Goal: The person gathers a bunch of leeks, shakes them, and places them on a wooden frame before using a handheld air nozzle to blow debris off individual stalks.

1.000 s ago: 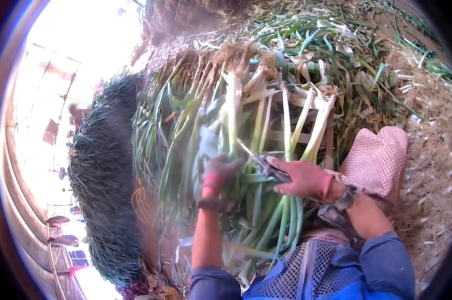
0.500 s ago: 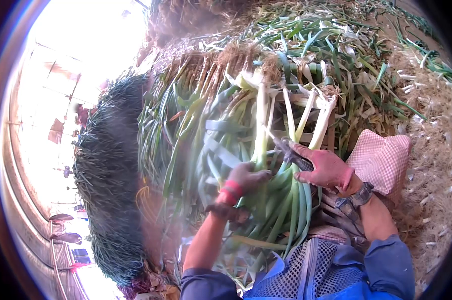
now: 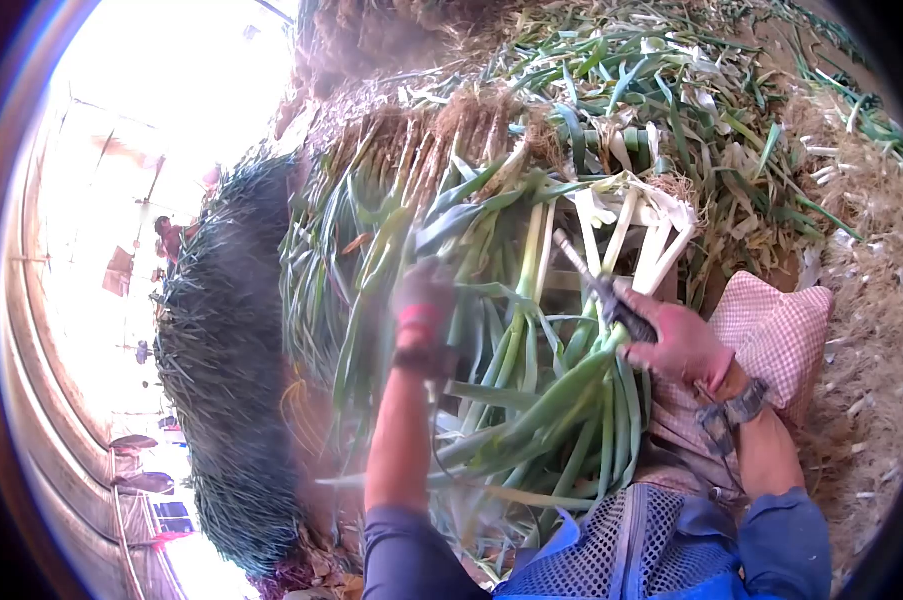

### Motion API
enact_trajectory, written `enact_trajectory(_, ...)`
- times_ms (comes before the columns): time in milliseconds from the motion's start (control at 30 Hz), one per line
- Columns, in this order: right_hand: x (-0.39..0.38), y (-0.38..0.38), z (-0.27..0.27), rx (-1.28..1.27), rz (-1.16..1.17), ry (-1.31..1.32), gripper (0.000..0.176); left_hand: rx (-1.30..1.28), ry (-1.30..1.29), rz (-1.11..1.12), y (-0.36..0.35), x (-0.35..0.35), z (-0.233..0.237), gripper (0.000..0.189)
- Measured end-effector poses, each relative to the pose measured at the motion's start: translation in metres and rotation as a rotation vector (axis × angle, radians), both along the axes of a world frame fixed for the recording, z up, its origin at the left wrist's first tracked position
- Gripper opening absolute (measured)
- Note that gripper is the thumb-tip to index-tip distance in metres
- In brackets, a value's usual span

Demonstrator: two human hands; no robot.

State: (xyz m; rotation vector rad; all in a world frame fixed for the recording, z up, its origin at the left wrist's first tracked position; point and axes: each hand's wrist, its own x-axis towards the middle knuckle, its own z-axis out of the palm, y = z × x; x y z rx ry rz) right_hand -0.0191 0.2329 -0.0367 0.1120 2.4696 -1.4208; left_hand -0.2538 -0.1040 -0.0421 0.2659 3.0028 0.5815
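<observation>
My left hand (image 3: 423, 305), in a reddish glove, reaches forward into a heap of green onions (image 3: 531, 340) and touches their green leaves; motion blur hides whether it grips any. My right hand (image 3: 676, 340), also gloved, is closed on the dark handle of a knife (image 3: 591, 282) whose blade points up and away toward the white stalks (image 3: 651, 235). The onions lie across my lap with their white ends and roots far from me.
A large pile of rooted green onions (image 3: 441, 130) lies beyond my hands. Cut leaves and trimmings (image 3: 731, 110) cover the straw ground at right. A dark stacked mound of greens (image 3: 221, 350) stands at left. A checked cloth (image 3: 771, 330) rests by my right wrist.
My left hand has let go of the stalk it held and moved up and left into the leaves. My right hand with the knife shifted slightly right and down.
</observation>
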Motion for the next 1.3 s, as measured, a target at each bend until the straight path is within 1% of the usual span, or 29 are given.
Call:
enact_trajectory(33, 0.003, -0.006, 0.004, -0.042, 0.075, -0.034, 0.089, -0.247, 0.164, 0.040, -0.019, -0.018, -0.021, 0.055)
enact_trajectory(67, 0.004, -0.012, 0.007, -0.002, 0.109, -0.048, 0.089, -0.250, 0.163, 0.035, -0.031, -0.025, -0.030, 0.055)
enact_trajectory(133, 0.006, -0.019, -0.002, -0.017, 0.078, -0.010, 0.089, -0.164, -0.135, 0.157, -0.048, -0.022, -0.043, 0.068)
enact_trajectory(167, 0.005, -0.021, -0.005, -0.032, 0.052, 0.030, 0.090, -0.165, -0.139, 0.156, -0.045, -0.014, -0.037, 0.068)
enact_trajectory(200, 0.003, -0.022, -0.005, 0.033, 0.050, -0.041, 0.090, -0.054, -0.199, 0.175, -0.041, -0.007, -0.028, 0.068)
enact_trajectory(233, 0.003, -0.024, -0.007, 0.032, 0.051, -0.043, 0.090, 0.056, -0.260, 0.196, -0.040, -0.003, -0.025, 0.069)
enact_trajectory(267, 0.003, -0.028, -0.010, -0.015, 0.105, -0.018, 0.091, 0.130, -0.372, 0.159, -0.052, -0.016, -0.037, 0.070)
enact_trajectory(300, 0.002, -0.031, -0.011, -0.061, 0.160, 0.009, 0.091, 0.129, -0.375, 0.165, -0.058, -0.014, -0.044, 0.070)
enact_trajectory(367, -0.002, -0.034, -0.004, -0.080, 0.158, -0.021, 0.091, 0.619, -0.664, 0.209, -0.038, 0.004, -0.034, 0.068)
enact_trajectory(433, -0.004, -0.036, -0.003, -0.102, 0.162, -0.060, 0.091, 0.030, -0.348, -0.004, 0.011, 0.052, 0.028, 0.085)
enact_trajectory(500, -0.007, -0.036, -0.005, -0.033, 0.076, 0.018, 0.092, -0.103, -0.211, -0.050, 0.006, 0.057, 0.005, 0.091)
enact_trajectory(533, -0.007, -0.036, -0.004, -0.088, 0.114, -0.016, 0.093, -0.021, -0.196, -0.046, 0.002, 0.058, -0.007, 0.087)
enact_trajectory(567, -0.007, -0.038, -0.002, -0.084, 0.114, -0.019, 0.093, -0.018, -0.198, -0.047, -0.008, 0.054, -0.026, 0.087)
enact_trajectory(600, -0.008, -0.040, 0.001, -0.130, 0.174, -0.029, 0.094, 0.217, -0.272, -0.010, -0.020, 0.048, -0.048, 0.087)
enact_trajectory(633, -0.008, -0.042, 0.004, -0.177, 0.233, -0.038, 0.096, 0.451, -0.344, 0.027, -0.017, 0.049, -0.044, 0.087)
enact_trajectory(667, -0.009, -0.042, 0.007, -0.090, 0.197, -0.064, 0.097, 0.441, -0.319, -0.006, -0.017, 0.054, -0.040, 0.088)
enact_trajectory(767, -0.013, -0.044, -0.005, -0.086, 0.161, -0.043, 0.098, 0.366, -0.267, -0.017, -0.008, 0.072, -0.018, 0.089)
enact_trajectory(800, -0.009, -0.051, -0.028, -0.156, 0.175, 0.185, 0.098, 0.233, -0.173, -0.087, -0.011, 0.072, -0.023, 0.093)
enact_trajectory(833, -0.009, -0.052, -0.027, -0.155, 0.176, 0.184, 0.098, 0.234, -0.175, -0.086, -0.003, 0.076, -0.014, 0.093)
enact_trajectory(900, -0.015, -0.055, -0.016, -0.113, 0.215, 0.068, 0.097, -0.142, -0.266, -0.022, 0.023, 0.085, 0.017, 0.099)
enact_trajectory(933, -0.020, -0.056, 0.005, -0.045, 0.175, -0.080, 0.096, -0.239, -0.208, -0.044, 0.025, 0.085, 0.011, 0.103)
enact_trajectory(1033, -0.020, -0.057, -0.002, -0.056, 0.245, -0.012, 0.094, -0.271, -0.221, -0.005, 0.023, 0.085, 0.001, 0.099)
enact_trajectory(1067, -0.020, -0.060, -0.003, -0.084, 0.298, 0.120, 0.095, -0.270, -0.224, -0.004, 0.020, 0.086, -0.001, 0.099)
enact_trajectory(1100, -0.020, -0.059, -0.001, -0.082, 0.297, 0.119, 0.095, -0.194, -0.239, 0.020, 0.017, 0.087, -0.004, 0.093)
enact_trajectory(1133, -0.025, -0.060, 0.018, 0.052, 0.282, -0.009, 0.094, -0.116, -0.251, 0.043, 0.014, 0.087, -0.007, 0.088)
enact_trajectory(1167, -0.029, -0.059, 0.028, 0.185, 0.267, -0.139, 0.093, -0.113, -0.250, 0.041, 0.013, 0.087, -0.009, 0.088)
enact_trajectory(1233, -0.030, -0.060, 0.017, 0.206, 0.252, -0.142, 0.091, 0.118, -0.246, 0.092, 0.006, 0.088, -0.014, 0.079)
enact_trajectory(1267, -0.027, -0.060, 0.005, 0.129, 0.290, -0.038, 0.090, 0.119, -0.246, 0.096, -0.001, 0.086, -0.023, 0.079)
enact_trajectory(1300, -0.024, -0.060, -0.004, 0.051, 0.327, 0.064, 0.089, 0.195, -0.228, 0.105, -0.006, 0.085, -0.032, 0.078)
